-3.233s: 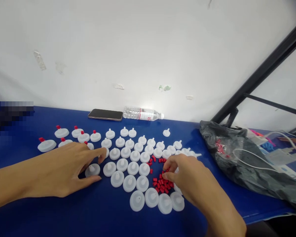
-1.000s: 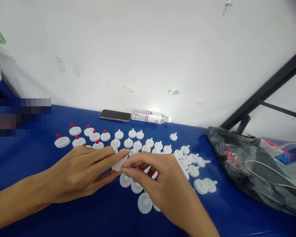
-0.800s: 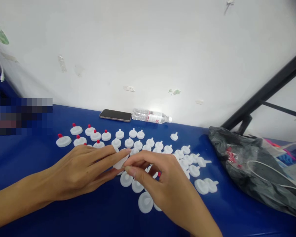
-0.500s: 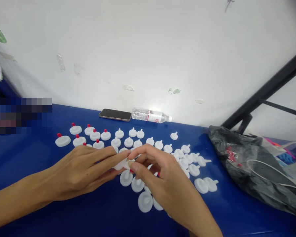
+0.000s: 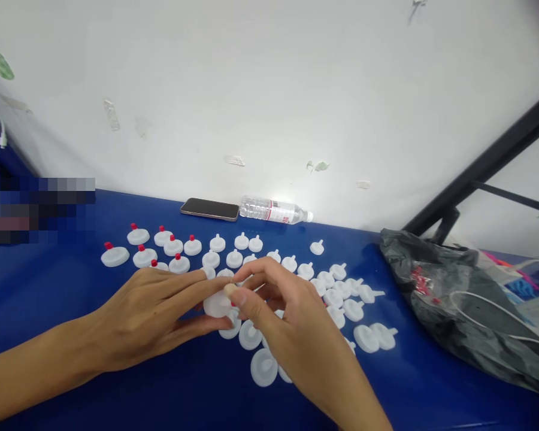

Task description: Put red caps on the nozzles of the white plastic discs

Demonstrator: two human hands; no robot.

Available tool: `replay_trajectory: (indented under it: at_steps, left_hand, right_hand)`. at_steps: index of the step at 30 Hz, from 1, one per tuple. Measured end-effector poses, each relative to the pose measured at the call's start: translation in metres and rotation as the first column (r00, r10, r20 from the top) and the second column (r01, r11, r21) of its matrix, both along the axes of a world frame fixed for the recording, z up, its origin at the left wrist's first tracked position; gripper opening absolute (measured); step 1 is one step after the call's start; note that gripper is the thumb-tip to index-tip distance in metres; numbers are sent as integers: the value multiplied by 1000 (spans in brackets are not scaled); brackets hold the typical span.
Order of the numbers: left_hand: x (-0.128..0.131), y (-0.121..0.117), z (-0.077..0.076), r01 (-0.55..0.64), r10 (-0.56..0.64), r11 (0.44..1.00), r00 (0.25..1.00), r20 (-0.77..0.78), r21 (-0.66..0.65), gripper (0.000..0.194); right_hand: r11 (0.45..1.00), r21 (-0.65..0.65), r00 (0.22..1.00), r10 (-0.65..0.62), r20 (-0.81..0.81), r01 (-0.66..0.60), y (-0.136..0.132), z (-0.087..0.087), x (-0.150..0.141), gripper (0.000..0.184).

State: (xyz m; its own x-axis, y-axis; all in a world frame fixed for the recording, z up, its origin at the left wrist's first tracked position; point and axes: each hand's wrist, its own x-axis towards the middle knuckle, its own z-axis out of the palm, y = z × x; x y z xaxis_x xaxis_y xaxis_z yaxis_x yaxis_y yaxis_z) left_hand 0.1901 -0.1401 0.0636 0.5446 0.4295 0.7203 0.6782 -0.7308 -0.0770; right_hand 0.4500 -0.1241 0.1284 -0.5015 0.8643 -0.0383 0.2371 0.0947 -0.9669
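Note:
My left hand grips the edge of a round white plastic nozzle lid between its thumb and fingers, tilted above the table. My right hand is closed in a pinch at the right side of that lid, thumb and index fingertip together. By my right thumb shows a bit of a red cap; the fingers hide most of it. Below and around the hands lie several white nozzle lids without caps. To the left stand several white lids with red caps on their nozzles.
A phone and a clear water bottle lie along the wall on the blue table. At the right, a dark plastic bag holds red pieces in clear plastic. A black metal bar slants behind it.
The held lid has tilted so that more of its round face shows. My left thumb has come into view below it, and my right fingertips have shifted slightly left and up.

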Motion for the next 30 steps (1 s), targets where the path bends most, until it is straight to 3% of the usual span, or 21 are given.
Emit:
replay_trajectory:
  at_steps: [4,9,17,24,30]
  left_hand:
    - [7,-8,7,-6,6,1000,999,38,-10,30]
    - [18,-18,10,27,-17,995,994,111,-93,31]
    - [20,-15,-4,105,-52,970,971,232,-221,35]
    - [21,-14,-1,133,-56,951,962,268,-279,29]
    - [15,-10,-6,128,-36,941,958,284,-312,26]
  right_hand:
    - [999,-30,1000,22,-7,-22,-4,0,-1,37]
    - [993,-70,995,94,36,-92,-8,1,-4,37]
    - [978,-169,990,103,-96,-118,-8,-6,-6,37]
    - [997,-69,998,31,-61,-35,-12,0,-19,34]
    - [997,56,997,-44,-69,48,-10,-10,-31,37]
